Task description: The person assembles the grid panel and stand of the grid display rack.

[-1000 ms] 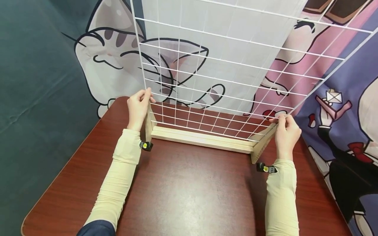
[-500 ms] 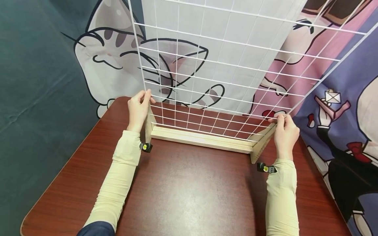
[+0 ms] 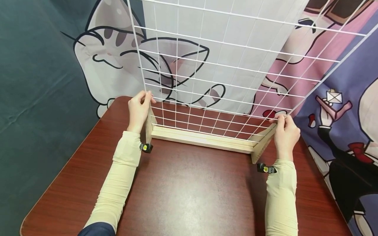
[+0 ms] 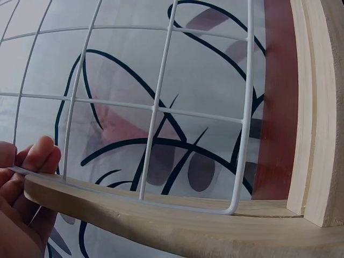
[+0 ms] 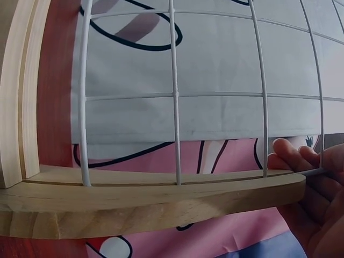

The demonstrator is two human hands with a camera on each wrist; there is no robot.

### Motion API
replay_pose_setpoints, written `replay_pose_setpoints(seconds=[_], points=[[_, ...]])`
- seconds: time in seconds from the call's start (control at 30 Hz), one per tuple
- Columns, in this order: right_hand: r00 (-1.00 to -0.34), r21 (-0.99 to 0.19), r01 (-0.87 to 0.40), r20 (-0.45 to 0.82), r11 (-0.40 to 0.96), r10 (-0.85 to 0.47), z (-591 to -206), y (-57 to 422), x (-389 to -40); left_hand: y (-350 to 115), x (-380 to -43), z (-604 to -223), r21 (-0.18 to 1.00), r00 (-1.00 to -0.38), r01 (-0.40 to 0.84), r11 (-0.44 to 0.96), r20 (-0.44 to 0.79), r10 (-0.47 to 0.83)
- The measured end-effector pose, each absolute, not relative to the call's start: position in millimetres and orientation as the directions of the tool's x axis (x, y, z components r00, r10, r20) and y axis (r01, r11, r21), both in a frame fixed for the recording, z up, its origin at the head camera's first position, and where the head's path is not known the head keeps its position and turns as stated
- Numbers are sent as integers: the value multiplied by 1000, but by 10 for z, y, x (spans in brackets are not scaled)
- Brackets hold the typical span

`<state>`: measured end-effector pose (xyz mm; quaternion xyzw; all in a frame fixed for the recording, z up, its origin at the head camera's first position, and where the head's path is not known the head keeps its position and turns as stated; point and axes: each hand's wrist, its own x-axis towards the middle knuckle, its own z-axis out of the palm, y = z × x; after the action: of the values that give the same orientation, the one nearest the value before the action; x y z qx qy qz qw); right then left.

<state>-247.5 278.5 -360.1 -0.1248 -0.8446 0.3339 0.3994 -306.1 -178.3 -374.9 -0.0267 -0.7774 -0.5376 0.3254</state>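
Note:
A white wire grid panel (image 3: 177, 33) stands upright between the two side pieces of a pale wooden stand (image 3: 200, 138). My left hand (image 3: 138, 109) pinches the panel's left edge wire, just above the top of the left side piece (image 4: 161, 228). At the opposite edge my right hand (image 3: 286, 134) pinches the wire by the top of the right side piece (image 5: 161, 204). In the right wrist view, that edge wire is hidden in the side piece's groove. Both wrist views show a gap between the panel's bottom wire and the stand's crossbar (image 4: 317, 107).
The stand rests on a reddish-brown table (image 3: 189, 190) with a rounded left corner. Behind it hangs a cloth backdrop (image 3: 103, 72) printed with cartoon figures. A dark green cloth (image 3: 35, 82) hangs at the left. The panel's top lies outside the head view.
The grid panel has slid down a little between the side pieces, mostly in the first half second. Both hands stay at its edges, with the left slightly lower. The stand has not moved.

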Motion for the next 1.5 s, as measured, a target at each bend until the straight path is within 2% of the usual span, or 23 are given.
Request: replay_pose_setpoints(seconds=[0.13, 0.33, 0.47, 0.67, 0.83, 0.93, 1.2, 1.5], points=[[-661, -653, -51, 589, 756, 464, -3597, 2806, -2475, -1781, -3070, -3759, 817, -780, 400, 416, 542, -314], [-715, -638, -26, 550, 770, 431, -3556, 2818, -2471, -1781, -3090, -3783, 809, -763, 412, 420, 558, -327], [-736, -687, -13, 498, 727, 458, -3503, 2826, -2470, -1763, -3099, -3777, 812, -763, 389, 435, 548, -342], [-758, -800, -12, 399, 600, 516, -3394, 2853, -2498, -1754, -3125, -3638, 844, -811, 254, 473, 452, -372], [-777, -812, 3, 365, 584, 512, -3353, 2886, -2518, -1788, -3157, -3533, 850, -859, 124, 512, 350, -373], [-783, -814, 1, 360, 581, 507, -3367, 2895, -2517, -1803, -3165, -3511, 840, -869, 94, 535, 331, -368], [-747, -803, -22, 410, 596, 524, -3416, 2901, -2484, -1806, -3163, -3539, 839, -862, 128, 529, 358, -358], [-752, -824, -23, 388, 567, 532, -3435, 2888, -2485, -1814, -3150, -3565, 852, -854, 143, 504, 363, -372]])
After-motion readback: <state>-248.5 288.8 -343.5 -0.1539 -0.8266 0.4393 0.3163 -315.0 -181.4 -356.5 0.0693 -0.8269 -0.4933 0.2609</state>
